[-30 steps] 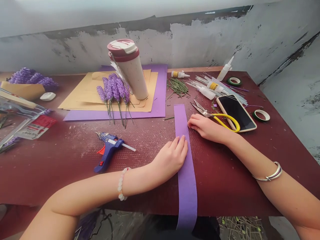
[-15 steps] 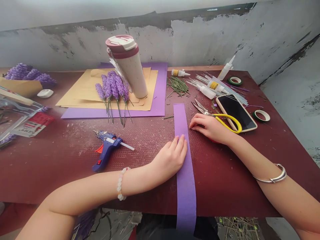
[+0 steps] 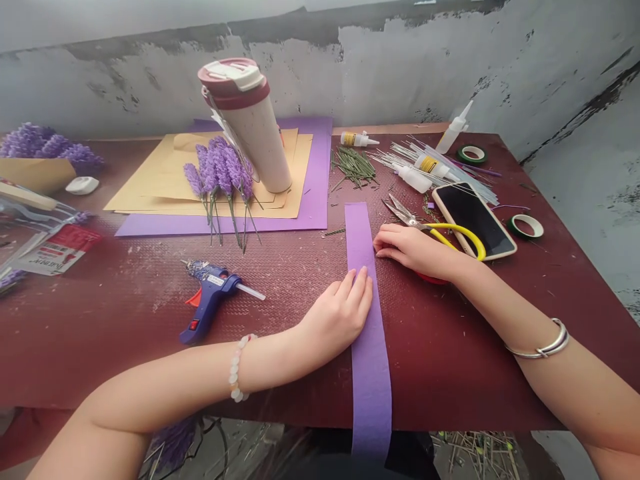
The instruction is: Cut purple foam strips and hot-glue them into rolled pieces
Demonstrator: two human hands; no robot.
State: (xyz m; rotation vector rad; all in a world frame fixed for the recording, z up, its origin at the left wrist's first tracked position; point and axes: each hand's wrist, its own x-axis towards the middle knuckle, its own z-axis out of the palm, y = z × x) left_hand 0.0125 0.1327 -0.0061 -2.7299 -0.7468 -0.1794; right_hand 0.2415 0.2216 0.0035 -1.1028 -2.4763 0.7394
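Observation:
A long purple strip (image 3: 369,373), paper or felt by its look, runs lengthwise over the table and droops past the front edge. My left hand (image 3: 345,307) rests on it, fingers extended and lying flat, holding nothing. Close to the strip's right edge, near its far end, is my right hand (image 3: 410,250), loosely bent with a gap between thumb and fingers; whether the fingertips touch the strip is hard to see. Just behind that hand lie yellow-handled scissors (image 3: 465,233), blades apart. Something red (image 3: 431,279) shows from under the right hand, mostly hidden.
Left of the strip lies a blue glue gun (image 3: 213,297). A tumbler (image 3: 260,133) and purple flower stems (image 3: 223,170) stand or lie on tan sheets (image 3: 150,180). At the right are a phone (image 3: 477,220), bottles (image 3: 413,179), green stems (image 3: 355,167) and tape rolls (image 3: 525,227).
The whole view has shifted slightly. My right hand has moved a little toward the strip's edge; my left hand stays on the strip.

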